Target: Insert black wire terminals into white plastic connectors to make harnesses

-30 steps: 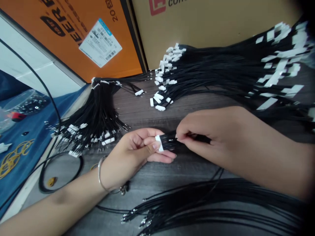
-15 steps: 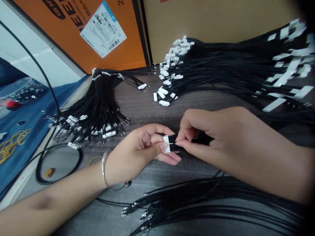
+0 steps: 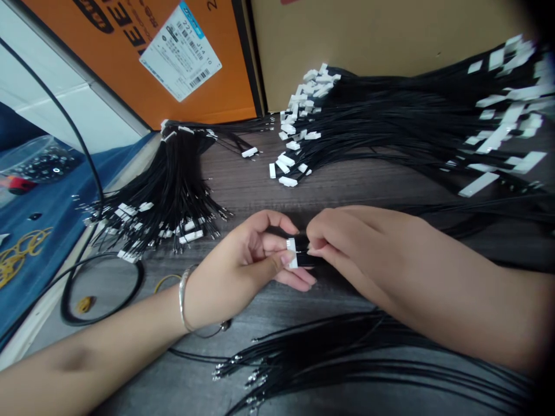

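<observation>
My left hand (image 3: pixel 260 251), with a silver bangle at the wrist, pinches a small white connector housing (image 3: pixel 292 253) between thumb and fingers. Black wires run out of the housing to the right. Close beside it, my right hand (image 3: pixel 347 237) is closed in a pinch on a thin black wire, whose metal terminal (image 3: pixel 300 252) lies at the housing's right face. How deep the terminal sits I cannot tell. The right hand's fingers hide most of the wire. Below the hands lies a bundle of loose black wires (image 3: pixel 329 346) with bare metal terminals at their left ends.
Many black cables with white connectors (image 3: pixel 390 115) lie at the back right. At left is another heap of black wires (image 3: pixel 173 179) with white connectors and terminals. An orange box (image 3: pixel 208 92) and a brown carton (image 3: pixel 355 40) stand behind. A thick black cable (image 3: pixel 141 283) loops at left.
My right hand has rolled over slightly, its fingers curling more around the wire near the housing. The left hand keeps the white connector housing almost in place.
</observation>
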### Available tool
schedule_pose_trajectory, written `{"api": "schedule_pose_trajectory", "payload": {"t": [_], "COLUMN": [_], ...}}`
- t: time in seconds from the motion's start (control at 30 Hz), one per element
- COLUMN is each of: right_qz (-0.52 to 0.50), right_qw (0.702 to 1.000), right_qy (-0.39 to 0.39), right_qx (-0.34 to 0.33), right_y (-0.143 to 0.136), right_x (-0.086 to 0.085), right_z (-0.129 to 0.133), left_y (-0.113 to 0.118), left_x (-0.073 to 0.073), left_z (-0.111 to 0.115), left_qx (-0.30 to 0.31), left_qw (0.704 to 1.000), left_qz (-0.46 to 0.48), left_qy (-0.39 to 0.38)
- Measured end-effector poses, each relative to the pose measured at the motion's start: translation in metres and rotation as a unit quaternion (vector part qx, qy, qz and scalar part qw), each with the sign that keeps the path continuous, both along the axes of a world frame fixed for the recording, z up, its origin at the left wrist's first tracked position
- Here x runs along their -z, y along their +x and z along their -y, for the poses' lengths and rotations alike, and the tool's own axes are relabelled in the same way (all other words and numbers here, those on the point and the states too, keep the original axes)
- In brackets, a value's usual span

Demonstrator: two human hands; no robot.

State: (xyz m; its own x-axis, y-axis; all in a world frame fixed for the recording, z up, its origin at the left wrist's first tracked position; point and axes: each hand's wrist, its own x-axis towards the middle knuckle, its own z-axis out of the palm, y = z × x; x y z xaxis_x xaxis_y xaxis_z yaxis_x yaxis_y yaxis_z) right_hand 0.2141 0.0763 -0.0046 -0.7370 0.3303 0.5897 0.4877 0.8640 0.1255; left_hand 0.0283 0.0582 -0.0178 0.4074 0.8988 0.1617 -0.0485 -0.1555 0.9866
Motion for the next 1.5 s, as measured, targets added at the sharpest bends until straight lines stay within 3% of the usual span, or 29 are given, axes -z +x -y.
{"api": "schedule_pose_trajectory", "payload": {"t": [0.33, 0.63, 0.8, 1.03, 1.5], "right_qz": [0.001, 0.053, 0.035, 0.006, 0.009], "right_qw": [0.999, 0.994, 0.999, 1.000, 0.998], "right_qy": [-0.047, 0.065, 0.017, 0.020, 0.054], "right_qx": [-0.025, -0.068, -0.023, 0.017, -0.007], "right_y": [0.0011, 0.0104, 0.0088, 0.0046, 0.0032], "right_x": [-0.0040, -0.0020, -0.0004, -0.0006, 0.0026], "right_z": [-0.0045, -0.0035, -0.0040, 0.0011, 0.0010], "left_y": [-0.0013, -0.0009, -0.0030, -0.0060, -0.0052], "left_x": [0.0006, -0.0013, 0.0003, 0.0019, 0.0019], "left_z": [-0.0008, 0.0005, -0.0029, -0.0055, -0.0053], "left_qx": [0.019, 0.009, 0.016, 0.031, 0.029], "left_qw": [1.000, 0.999, 0.998, 0.993, 0.994], "left_qz": [0.021, 0.022, 0.046, 0.093, 0.085], "left_qy": [-0.010, -0.025, -0.040, -0.062, -0.065]}}
